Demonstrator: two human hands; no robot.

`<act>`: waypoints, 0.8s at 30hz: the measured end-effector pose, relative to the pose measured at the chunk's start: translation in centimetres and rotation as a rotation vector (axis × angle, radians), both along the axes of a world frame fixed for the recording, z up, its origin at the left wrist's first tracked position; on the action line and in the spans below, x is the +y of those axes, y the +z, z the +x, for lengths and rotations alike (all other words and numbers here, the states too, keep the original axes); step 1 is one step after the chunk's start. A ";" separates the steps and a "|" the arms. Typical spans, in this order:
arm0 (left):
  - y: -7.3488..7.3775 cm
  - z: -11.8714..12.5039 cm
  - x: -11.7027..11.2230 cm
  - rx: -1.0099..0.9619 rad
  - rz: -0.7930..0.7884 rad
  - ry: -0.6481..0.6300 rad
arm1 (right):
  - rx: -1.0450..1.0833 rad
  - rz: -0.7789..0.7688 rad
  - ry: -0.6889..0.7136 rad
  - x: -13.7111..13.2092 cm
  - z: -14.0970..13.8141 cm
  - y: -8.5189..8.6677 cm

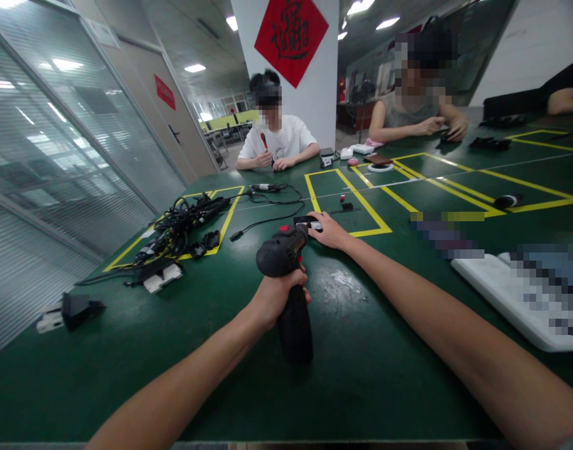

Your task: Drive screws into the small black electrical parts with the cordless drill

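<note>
My left hand (281, 294) is wrapped round the grip of a black cordless drill (278, 255) with a red trigger and a red switch on top. The drill's nose points away from me, towards a small black box-like piece with a white label (303, 221). My right hand (331, 231) grips that piece at its right end, on the green tabletop. The drill's tip lies close against the piece in view; whether they touch I cannot tell. Beyond my right hand lie a small red item (342, 198) and a small black part (347, 206).
Tangled black cables (187, 222) lie at left, with black-and-white adapters (75, 310) nearer me. A loose cable (268, 219) runs across the middle. At right sits a white tray (497, 297). Yellow tape (371, 209) marks the green table. People sit across from me, one holding a screwdriver (264, 140).
</note>
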State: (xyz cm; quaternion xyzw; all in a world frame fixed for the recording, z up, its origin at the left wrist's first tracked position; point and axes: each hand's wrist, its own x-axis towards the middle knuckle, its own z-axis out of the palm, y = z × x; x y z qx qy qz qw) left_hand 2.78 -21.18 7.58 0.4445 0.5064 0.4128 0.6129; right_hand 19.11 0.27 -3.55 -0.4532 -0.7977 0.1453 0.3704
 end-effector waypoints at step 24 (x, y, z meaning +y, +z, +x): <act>-0.1 0.0 0.1 0.002 -0.005 0.004 | -0.005 0.013 0.004 0.4 0.0 -0.3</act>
